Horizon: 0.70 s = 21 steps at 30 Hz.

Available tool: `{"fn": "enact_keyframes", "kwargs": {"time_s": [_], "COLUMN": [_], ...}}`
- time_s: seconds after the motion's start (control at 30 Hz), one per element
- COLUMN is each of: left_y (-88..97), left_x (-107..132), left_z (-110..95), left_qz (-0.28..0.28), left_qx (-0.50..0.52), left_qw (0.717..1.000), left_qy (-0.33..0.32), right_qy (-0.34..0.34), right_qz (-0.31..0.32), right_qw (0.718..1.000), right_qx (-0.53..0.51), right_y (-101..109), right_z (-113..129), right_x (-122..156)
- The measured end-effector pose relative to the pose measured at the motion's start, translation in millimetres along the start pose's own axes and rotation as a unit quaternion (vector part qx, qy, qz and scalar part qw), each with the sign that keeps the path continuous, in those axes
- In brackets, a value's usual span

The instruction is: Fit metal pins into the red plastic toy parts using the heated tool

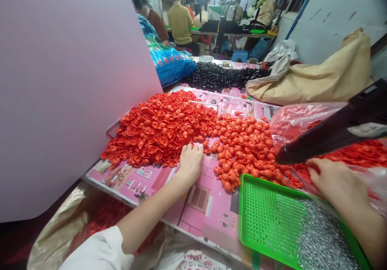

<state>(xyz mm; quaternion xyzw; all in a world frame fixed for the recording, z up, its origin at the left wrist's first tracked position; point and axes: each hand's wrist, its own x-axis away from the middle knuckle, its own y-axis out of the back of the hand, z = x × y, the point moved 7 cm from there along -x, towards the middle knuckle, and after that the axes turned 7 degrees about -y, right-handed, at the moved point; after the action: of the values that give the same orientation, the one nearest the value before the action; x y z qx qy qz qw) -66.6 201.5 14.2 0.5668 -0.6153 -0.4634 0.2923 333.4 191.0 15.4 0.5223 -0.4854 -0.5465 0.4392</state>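
Note:
My left hand [192,161] is at the near edge of a heap of red-orange plastic half-shells [163,125]. Its fingers are bent and together, with the tips turned away, so what they hold cannot be made out. My right hand [338,183] is over the right side, curled with thumb and forefinger close together beside red pieces. Whatever it may pinch is hidden. Just above it slants a black pen-shaped power tool [326,129], its tip toward the rounded red-orange pieces [244,145]. Below, a green perforated tray [269,217] holds many small silvery metal parts [323,233].
A clear plastic bag [299,115] of red pieces lies at right. Black parts [214,76], a blue sack [172,64] and a tan sack [320,80] are farther back. A pale panel [69,88] blocks the left. People sit at a far bench.

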Motion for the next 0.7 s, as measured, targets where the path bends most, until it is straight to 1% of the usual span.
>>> {"fn": "enact_keyframes", "kwargs": {"time_s": [0.07,0.1,0.17,0.2,0.23,0.27,0.3,0.33,0.37,0.4,0.43,0.47,0.5,0.53,0.57,0.6,0.67,0.7], "left_y": [2.8,4.1,4.8,3.5,0.4,-4.6,-11.2,-19.0,-26.5,-32.6,-36.7,-38.8,-39.6,-39.3,-38.7,-38.2,-38.0,-38.3], "left_x": [4,6,14,19,25,30,37,43,49,53,57,59,60,61,60,60,60,61], "left_z": [-3,-7,-20,-29,-38,-46,-55,-64,-72,-78,-82,-83,-82,-80,-79,-78,-77,-77], "left_qz": [-0.003,-0.003,0.002,0.007,0.016,0.029,0.046,0.067,0.087,0.102,0.108,0.104,0.094,0.084,0.077,0.078,0.093,0.101], "left_qx": [0.039,0.067,0.124,0.16,0.214,0.291,0.384,0.483,0.571,0.636,0.673,0.694,0.703,0.708,0.711,0.71,0.699,0.691], "left_qw": [0.999,0.998,0.992,0.987,0.976,0.956,0.922,0.872,0.814,0.759,0.722,0.7,0.689,0.684,0.682,0.684,0.695,0.703], "left_qy": [-0.006,-0.012,-0.027,-0.029,-0.023,-0.009,0.013,0.04,0.069,0.096,0.117,0.135,0.147,0.153,0.155,0.152,0.14,0.135], "right_qy": [-0.026,-0.039,-0.059,-0.068,-0.047,-0.024,-0.007,0.014,0.021,0.026,0.016,-0.001,-0.017,-0.025,-0.018,0.003,0.067,0.093], "right_qz": [-0.077,-0.113,-0.165,-0.155,-0.179,-0.158,-0.128,-0.111,-0.083,-0.065,-0.054,-0.05,-0.052,-0.055,-0.058,-0.062,-0.08,-0.096], "right_qw": [0.997,0.991,0.97,0.952,0.908,0.874,0.851,0.822,0.794,0.771,0.757,0.751,0.754,0.765,0.782,0.801,0.835,0.846], "right_qx": [-0.02,-0.051,-0.167,-0.254,-0.376,-0.459,-0.509,-0.558,-0.603,-0.632,-0.651,-0.659,-0.655,-0.642,-0.621,-0.595,-0.54,-0.516], "right_y": [26,40,62,66,74,75,74,74,71,67,63,59,55,53,53,54,61,65], "right_z": [8,16,36,49,64,83,102,120,136,150,158,163,166,167,168,170,174,175], "right_x": [13,22,45,57,70,81,90,99,105,109,112,113,114,113,113,112,112,113]}}
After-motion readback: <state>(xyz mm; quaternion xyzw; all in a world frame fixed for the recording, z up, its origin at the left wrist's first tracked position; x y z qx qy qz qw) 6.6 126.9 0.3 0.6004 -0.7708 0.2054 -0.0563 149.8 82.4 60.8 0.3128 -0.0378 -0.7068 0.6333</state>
